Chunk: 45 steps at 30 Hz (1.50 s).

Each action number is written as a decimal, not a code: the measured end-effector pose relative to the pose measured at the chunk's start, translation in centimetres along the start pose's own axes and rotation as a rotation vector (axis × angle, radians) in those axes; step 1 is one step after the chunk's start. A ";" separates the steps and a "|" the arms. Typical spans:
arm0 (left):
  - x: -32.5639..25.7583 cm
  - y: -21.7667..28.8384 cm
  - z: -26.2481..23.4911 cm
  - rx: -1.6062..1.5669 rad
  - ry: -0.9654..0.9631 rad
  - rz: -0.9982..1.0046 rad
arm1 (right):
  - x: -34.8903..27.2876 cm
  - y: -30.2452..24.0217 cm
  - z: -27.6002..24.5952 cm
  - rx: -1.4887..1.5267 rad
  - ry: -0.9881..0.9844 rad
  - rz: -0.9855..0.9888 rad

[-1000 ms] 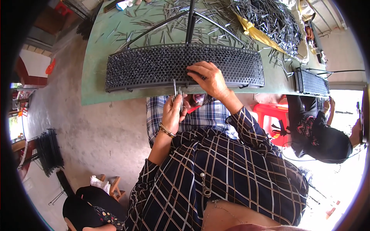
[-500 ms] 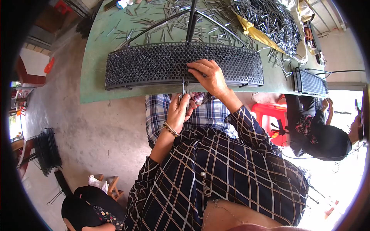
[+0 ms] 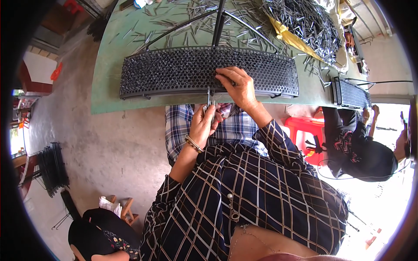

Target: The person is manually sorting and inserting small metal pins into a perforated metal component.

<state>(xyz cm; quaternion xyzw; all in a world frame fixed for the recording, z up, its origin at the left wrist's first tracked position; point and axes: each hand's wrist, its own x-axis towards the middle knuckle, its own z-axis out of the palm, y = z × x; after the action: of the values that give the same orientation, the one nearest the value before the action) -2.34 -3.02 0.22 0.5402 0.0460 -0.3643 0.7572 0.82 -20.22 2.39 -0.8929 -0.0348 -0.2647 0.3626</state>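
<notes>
Pinched between the fingers of the left hand (image 3: 205, 122): a thin metal pin (image 3: 209, 96), held upright at the near edge of the perforated black panel (image 3: 174, 70). Right hand (image 3: 238, 86) rests flat on the panel, fingers closed down on the mesh just at 1 o'clock from the pin. Judgement: steady the panel firmly and keep the pin square to its hole before pushing. Pin's long axis runs 12–6, tip toward 12. Panel's long axis runs 9–3 across the green table (image 3: 109, 65). Loose pins (image 3: 305, 21) heaped at 1 o'clock.

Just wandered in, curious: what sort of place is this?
Probably a small assembly workshop: a green worktable strewn with thin metal pins, and a long perforated black grille being worked on.
</notes>
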 end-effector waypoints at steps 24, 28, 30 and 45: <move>0.1 -0.1 0.2 0.041 -0.188 0.098 | -0.5 -2.6 -2.7 0.637 -0.469 0.545; 0.0 0.6 0.9 0.071 -0.196 0.086 | -0.3 -2.3 -2.8 0.657 -0.341 0.527; 0.1 0.2 0.5 0.053 -0.186 0.076 | 0.2 -1.8 -2.2 0.651 -0.258 0.501; 0.0 0.1 0.0 -0.013 -0.104 0.011 | 0.7 0.2 1.7 0.078 -0.063 -0.210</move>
<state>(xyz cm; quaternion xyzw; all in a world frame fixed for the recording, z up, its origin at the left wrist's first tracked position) -2.31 -3.00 0.32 0.5159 0.0061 -0.3873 0.7641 2.27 -19.36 1.59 -0.8775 -0.1499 -0.2716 0.3659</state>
